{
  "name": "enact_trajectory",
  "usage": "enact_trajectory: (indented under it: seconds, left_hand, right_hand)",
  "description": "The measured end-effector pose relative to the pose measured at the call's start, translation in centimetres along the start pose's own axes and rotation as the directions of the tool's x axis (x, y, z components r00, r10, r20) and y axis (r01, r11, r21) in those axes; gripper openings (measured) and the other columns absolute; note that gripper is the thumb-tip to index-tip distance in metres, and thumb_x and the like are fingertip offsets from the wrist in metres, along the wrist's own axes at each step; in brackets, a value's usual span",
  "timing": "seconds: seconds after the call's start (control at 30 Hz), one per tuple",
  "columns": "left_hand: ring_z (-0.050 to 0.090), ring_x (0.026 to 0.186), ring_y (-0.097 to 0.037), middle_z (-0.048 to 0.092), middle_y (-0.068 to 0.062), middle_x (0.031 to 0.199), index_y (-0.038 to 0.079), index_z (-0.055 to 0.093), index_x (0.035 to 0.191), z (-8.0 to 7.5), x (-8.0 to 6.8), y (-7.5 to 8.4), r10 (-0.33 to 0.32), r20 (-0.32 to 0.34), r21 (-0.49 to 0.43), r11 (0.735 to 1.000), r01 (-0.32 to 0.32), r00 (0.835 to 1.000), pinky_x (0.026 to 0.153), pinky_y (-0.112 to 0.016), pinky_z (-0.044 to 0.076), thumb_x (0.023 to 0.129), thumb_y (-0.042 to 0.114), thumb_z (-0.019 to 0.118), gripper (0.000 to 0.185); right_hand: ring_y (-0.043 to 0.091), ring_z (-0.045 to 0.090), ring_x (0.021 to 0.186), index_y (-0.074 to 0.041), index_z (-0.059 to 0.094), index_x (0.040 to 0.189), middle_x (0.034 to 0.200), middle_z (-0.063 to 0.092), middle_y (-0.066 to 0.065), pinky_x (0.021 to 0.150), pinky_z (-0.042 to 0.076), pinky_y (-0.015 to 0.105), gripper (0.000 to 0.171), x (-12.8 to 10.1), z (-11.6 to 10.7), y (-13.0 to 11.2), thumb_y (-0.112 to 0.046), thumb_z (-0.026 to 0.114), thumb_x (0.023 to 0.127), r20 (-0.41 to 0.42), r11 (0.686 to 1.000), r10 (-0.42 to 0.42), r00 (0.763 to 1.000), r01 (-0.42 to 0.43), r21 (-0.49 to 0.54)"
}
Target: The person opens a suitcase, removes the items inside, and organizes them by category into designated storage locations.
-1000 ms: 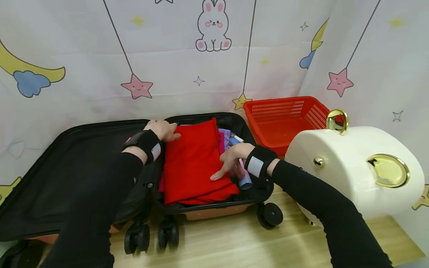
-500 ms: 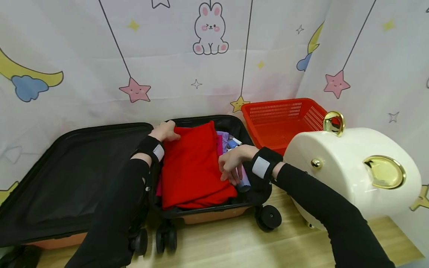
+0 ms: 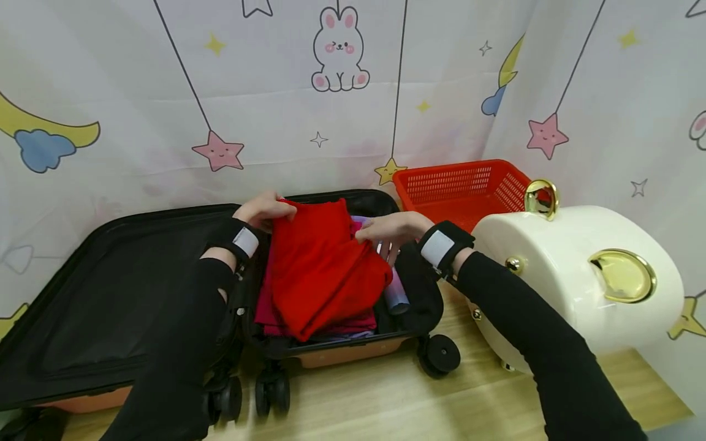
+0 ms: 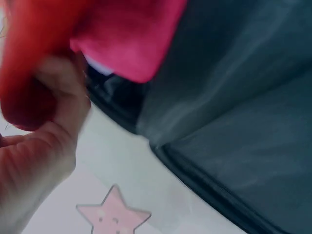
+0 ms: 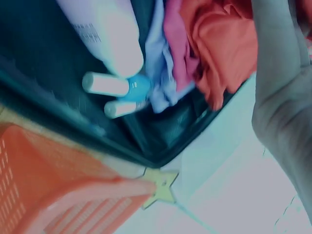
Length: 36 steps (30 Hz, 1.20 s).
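Observation:
A folded red cloth (image 3: 325, 269), perhaps a garment, is partly lifted over the right half of an open black-lined suitcase (image 3: 353, 350). My left hand (image 3: 266, 209) grips its far left corner; in the left wrist view, thumb and fingers curl round the red fabric (image 4: 34, 53). At the cloth's right side my right hand (image 3: 394, 231) pinches its edge. Beneath lies a magenta cloth (image 3: 270, 315). A lilac bottle (image 3: 396, 294) lies along the suitcase's right side. The right wrist view shows a small blue bottle with a white cap (image 5: 105, 84) and a lavender cloth (image 5: 161, 73).
The suitcase's other half (image 3: 127, 294) lies open on the left. A red plastic basket (image 3: 447, 184) stands behind right. To the right, a cream rounded box (image 3: 573, 275) with gold fittings stands close to my right forearm. Light wood tabletop (image 3: 353, 404) shows in front.
My right hand has moved up and away and taken hold of the red cloth's edge. The cloth's near right part has been lifted and folded, exposing magenta cloth beneath. My left hand stays at the corner.

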<state>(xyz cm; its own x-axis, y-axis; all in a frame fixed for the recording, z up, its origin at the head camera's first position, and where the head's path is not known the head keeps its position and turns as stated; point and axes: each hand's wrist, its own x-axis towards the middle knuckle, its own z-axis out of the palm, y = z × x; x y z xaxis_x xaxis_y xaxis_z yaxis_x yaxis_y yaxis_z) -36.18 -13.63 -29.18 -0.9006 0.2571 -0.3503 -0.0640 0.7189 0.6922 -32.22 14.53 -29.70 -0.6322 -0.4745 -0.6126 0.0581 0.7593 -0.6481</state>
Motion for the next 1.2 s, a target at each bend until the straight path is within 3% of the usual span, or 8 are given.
enact_trajectory:
  seconds: [0.1,0.23,0.47,0.67,0.83,0.9,1.03,1.2]
  left_hand:
    - [0.044,0.070,-0.016,0.038,0.004,0.068,0.017,0.043,0.065,-1.0,-0.4,0.4,0.042,0.089,-0.143,0.989,-0.029,0.995,0.067,-0.032,0.049,0.087,0.013,0.053,0.025]
    - [0.047,0.086,-0.018,0.045,-0.002,0.098,0.014,0.046,0.102,-2.4,-1.3,0.6,0.103,0.163,-0.309,0.950,-0.049,0.981,0.072,-0.030,0.048,0.092,0.012,0.048,0.011]
    - [0.041,0.118,-0.027,0.028,-0.005,0.141,0.029,0.022,0.139,-3.4,-2.8,1.3,0.258,0.133,-0.480,0.862,-0.166,0.957,0.082,-0.033,0.051,0.089,0.002,0.045,0.062]
    - [0.051,0.111,-0.027,0.042,-0.005,0.135,0.021,0.054,0.122,-2.8,-3.7,3.3,0.389,0.071,-0.600,0.753,-0.272,0.919,0.076,-0.031,0.057,0.091,0.000,0.041,0.039]
    - [0.055,0.116,-0.027,0.054,-0.008,0.132,0.010,0.073,0.107,-1.7,-4.1,5.9,0.478,-0.041,-0.644,0.659,-0.389,0.877,0.081,-0.031,0.061,0.103,0.015,0.044,0.029]
    - [0.057,0.116,-0.026,0.059,-0.008,0.129,0.007,0.074,0.111,-0.9,-3.9,7.0,0.504,-0.071,-0.614,0.658,-0.436,0.861,0.084,-0.027,0.060,0.105,0.016,0.044,0.032]
    - [0.059,0.103,-0.023,0.062,-0.009,0.118,0.003,0.067,0.127,1.0,-3.1,9.0,0.541,-0.085,-0.455,0.725,-0.516,0.836,0.081,-0.021,0.056,0.103,0.009,0.043,0.034]
    - [0.054,0.111,-0.025,0.047,-0.013,0.138,0.009,0.042,0.151,3.9,-1.2,11.6,0.575,-0.035,-0.218,0.794,-0.567,0.818,0.082,-0.026,0.059,0.097,0.003,0.049,0.054]
  right_hand:
    - [0.015,0.051,0.060,-0.006,0.047,0.116,0.087,0.047,0.006,0.059,0.057,0.027,0.026,-0.4,-1.6,0.0,-0.029,0.041,0.104,-0.091,0.998,-0.041,0.995,0.045,0.037]
    - [0.016,0.048,0.065,-0.007,0.049,0.098,0.077,0.041,0.002,0.062,0.053,0.028,0.025,-1.3,-3.8,-0.1,-0.027,0.039,0.106,-0.283,0.992,-0.085,0.955,0.108,0.068]
    - [0.022,0.046,0.083,-0.007,0.044,0.107,0.095,0.042,0.006,0.075,0.052,0.036,0.023,-2.9,-6.9,-0.8,-0.028,0.034,0.108,-0.622,0.970,-0.043,0.782,0.183,0.163]
    - [0.019,0.043,0.093,-0.003,0.039,0.132,0.112,0.043,0.009,0.077,0.041,0.029,0.036,-2.9,-8.0,-0.7,-0.030,0.032,0.109,-0.748,0.966,0.010,0.664,0.186,0.178]
    - [0.021,0.042,0.087,-0.002,0.033,0.131,0.102,0.039,0.008,0.072,0.035,0.027,0.034,-3.2,-9.3,-0.5,-0.028,0.027,0.110,-0.841,0.993,-0.043,0.540,0.113,0.022]
    - [0.025,0.044,0.081,-0.003,0.033,0.128,0.095,0.040,0.009,0.068,0.035,0.029,0.031,-3.7,-10.2,-0.7,-0.026,0.025,0.109,-0.871,0.996,-0.093,0.482,0.046,-0.081]
    - [0.038,0.057,0.090,-0.002,0.036,0.133,0.100,0.054,0.020,0.071,0.042,0.037,0.033,-5.1,-12.4,-1.0,-0.022,0.024,0.108,-0.914,0.967,-0.169,0.368,-0.117,-0.226]
    - [0.051,0.051,0.121,0.001,0.037,0.140,0.130,0.052,0.034,0.095,0.051,0.057,0.038,-6.9,-15.0,0.0,-0.018,0.027,0.108,-0.932,0.910,-0.166,0.321,-0.314,-0.270]
